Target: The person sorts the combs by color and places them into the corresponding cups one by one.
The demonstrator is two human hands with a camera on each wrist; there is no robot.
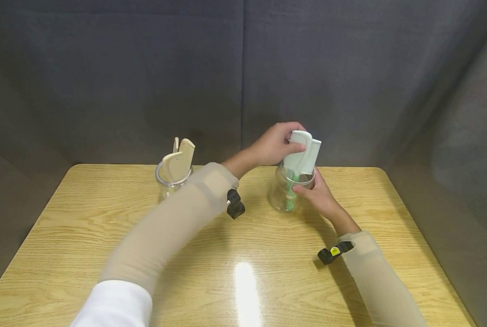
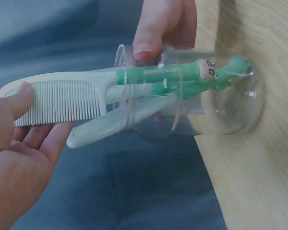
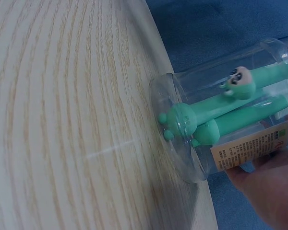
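Note:
A clear plastic jar stands on the wooden table right of centre. My right hand grips the jar from its right side; its fingers show behind the rim, and its palm lies against the jar by an orange label. My left hand reaches across and pinches the toothed end of a pale green comb that stands with its green handle down in the jar. In the left wrist view the thumb lies on the comb's spine. A second comb sits beside it. Green figure-topped handles reach the jar's bottom.
A second clear jar holding beige combs stands at the table's back left. Grey fabric walls close in the back and sides. The table's right edge is close to the right forearm.

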